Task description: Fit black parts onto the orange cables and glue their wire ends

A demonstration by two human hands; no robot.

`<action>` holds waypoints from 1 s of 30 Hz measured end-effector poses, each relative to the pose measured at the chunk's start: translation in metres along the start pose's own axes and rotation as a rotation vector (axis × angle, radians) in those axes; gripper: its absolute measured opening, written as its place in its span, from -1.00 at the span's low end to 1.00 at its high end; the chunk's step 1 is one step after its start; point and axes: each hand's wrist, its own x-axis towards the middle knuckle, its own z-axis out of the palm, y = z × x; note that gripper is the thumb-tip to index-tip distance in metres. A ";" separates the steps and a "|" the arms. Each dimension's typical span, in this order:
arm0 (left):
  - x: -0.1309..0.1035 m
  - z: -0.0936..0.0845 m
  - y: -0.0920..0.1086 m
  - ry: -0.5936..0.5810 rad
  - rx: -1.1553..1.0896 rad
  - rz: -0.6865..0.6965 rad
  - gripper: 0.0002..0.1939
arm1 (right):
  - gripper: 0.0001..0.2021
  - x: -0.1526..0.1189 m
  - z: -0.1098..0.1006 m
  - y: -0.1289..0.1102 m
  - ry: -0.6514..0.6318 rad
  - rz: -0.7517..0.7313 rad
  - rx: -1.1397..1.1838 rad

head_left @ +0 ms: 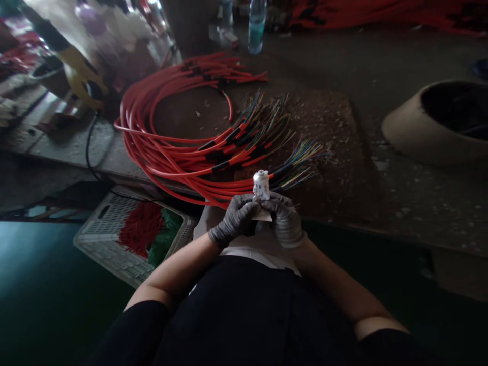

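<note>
Both hands wear grey knit gloves and meet in front of my lap. Between them stands a small white cylindrical piece (261,184) with a narrower round top and dark marks on its side; its exact kind is unclear. My left hand (238,214) is closed, its fingertips pinching the piece's lower left. My right hand (284,216) closes on the lower right side. A pale flat bit shows below the fingers. Just beyond lies a coiled bundle of red cables (141,122), their stripped ends fanning into thin multicoloured wires (305,155).
A yellow-and-black heat gun (82,76) with a black cord lies at the left. A white plastic crate (102,239) below holds red pieces and green material. A plastic bottle (256,30) stands at the back, and a wide tan cardboard tube (404,122) on the right.
</note>
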 end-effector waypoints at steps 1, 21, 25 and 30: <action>0.001 -0.004 0.001 -0.038 0.053 0.004 -0.42 | -0.83 0.000 0.000 -0.001 -0.005 0.027 0.007; -0.003 -0.016 -0.001 -0.129 0.071 -0.008 -0.42 | -0.77 0.003 -0.012 -0.016 -0.163 -0.021 -0.176; 0.005 -0.029 0.011 0.037 0.184 0.119 -0.48 | -0.66 0.007 -0.004 -0.028 -0.276 -0.039 -0.155; 0.032 -0.010 0.016 0.334 0.349 0.297 -0.61 | -0.59 0.011 0.024 -0.021 -0.114 -0.307 0.064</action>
